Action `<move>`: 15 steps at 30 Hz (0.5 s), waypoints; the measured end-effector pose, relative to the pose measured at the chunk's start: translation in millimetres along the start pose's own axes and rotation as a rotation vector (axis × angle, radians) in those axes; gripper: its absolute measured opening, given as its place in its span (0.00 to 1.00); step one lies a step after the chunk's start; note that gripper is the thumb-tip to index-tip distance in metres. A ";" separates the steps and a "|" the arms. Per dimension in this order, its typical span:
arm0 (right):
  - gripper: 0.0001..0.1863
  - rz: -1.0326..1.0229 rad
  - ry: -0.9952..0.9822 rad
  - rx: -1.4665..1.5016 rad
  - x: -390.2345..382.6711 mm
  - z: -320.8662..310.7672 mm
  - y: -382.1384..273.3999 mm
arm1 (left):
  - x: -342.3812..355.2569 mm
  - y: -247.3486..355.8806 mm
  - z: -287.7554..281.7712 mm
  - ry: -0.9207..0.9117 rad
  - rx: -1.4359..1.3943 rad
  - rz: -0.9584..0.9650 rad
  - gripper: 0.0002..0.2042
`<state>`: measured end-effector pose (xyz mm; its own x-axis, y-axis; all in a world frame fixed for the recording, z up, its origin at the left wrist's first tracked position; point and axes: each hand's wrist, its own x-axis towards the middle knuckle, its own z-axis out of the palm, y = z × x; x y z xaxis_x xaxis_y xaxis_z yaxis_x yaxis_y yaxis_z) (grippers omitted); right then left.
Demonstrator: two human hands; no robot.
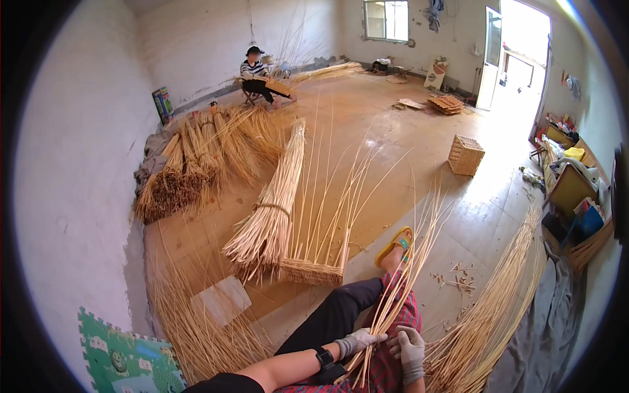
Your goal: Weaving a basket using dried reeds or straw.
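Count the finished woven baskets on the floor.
1. A square basket stands alone on the floor, right of centre near the open door. The flat woven pieces stacked farther back are not baskets. More may be hidden in the clutter along the right wall.

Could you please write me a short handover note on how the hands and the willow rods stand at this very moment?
Left hand: gloved, closed on a small bunch of rods across the lap.
Right hand: gloved, gripping the same bunch a little further along.
The bunch fans up and away past the yellow sandal.
Started woven piece: on the floor ahead of the knees, uprights standing free, only its base band woven.
Supplies: tied bundle beside it on the left, loose rods along the right, cut bits near the foot.
One finished basket stands farther off. Another person sits by the far wall.
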<state>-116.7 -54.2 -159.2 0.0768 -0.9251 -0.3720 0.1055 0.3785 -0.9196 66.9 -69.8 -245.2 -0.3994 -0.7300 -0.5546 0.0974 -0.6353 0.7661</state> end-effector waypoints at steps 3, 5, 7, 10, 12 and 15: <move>0.12 -0.037 0.000 0.040 0.5 1.1 0.2 | 2.7 -4.4 -3.9 0.002 -0.004 -0.003 0.16; 0.12 -0.025 0.023 0.020 -1.7 0.3 -1.9 | 2.9 -3.5 -1.9 -0.002 0.022 0.004 0.16; 0.12 -0.048 0.034 0.015 -2.1 -1.0 -1.0 | -0.5 2.7 2.7 -0.054 -0.069 -0.026 0.16; 0.12 -0.057 -0.002 0.032 1.0 -1.5 3.7 | -7.7 4.6 1.1 0.017 -0.053 -0.041 0.17; 0.12 -0.054 0.010 0.024 1.3 -0.6 2.4 | -3.9 2.8 -0.7 0.021 -0.012 -0.021 0.19; 0.12 -0.030 0.025 0.037 1.4 -1.5 0.9 | 1.0 0.5 -2.5 0.009 -0.007 0.000 0.19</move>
<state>-118.0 -55.2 -160.7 0.0485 -0.9362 -0.3480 0.1445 0.3513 -0.9250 68.8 -71.5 -246.2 -0.3914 -0.7320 -0.5577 0.1041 -0.6373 0.7635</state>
